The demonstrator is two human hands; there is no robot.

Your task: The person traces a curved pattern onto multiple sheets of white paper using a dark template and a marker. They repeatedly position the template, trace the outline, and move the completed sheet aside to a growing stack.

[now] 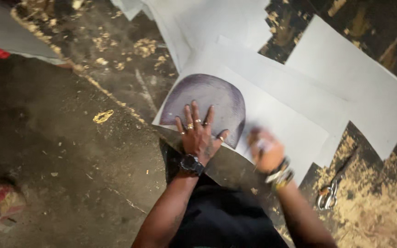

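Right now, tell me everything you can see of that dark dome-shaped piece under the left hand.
The dark dome-shaped piece is flat, greyish purple, with a rounded top edge and a straighter lower edge. It looks like thin card or leather; I cannot tell which. It lies on a white sheet on the floor. The left hand presses on its lower part, fingers spread. The right hand, blurred, is beside its right edge, on the sheet.
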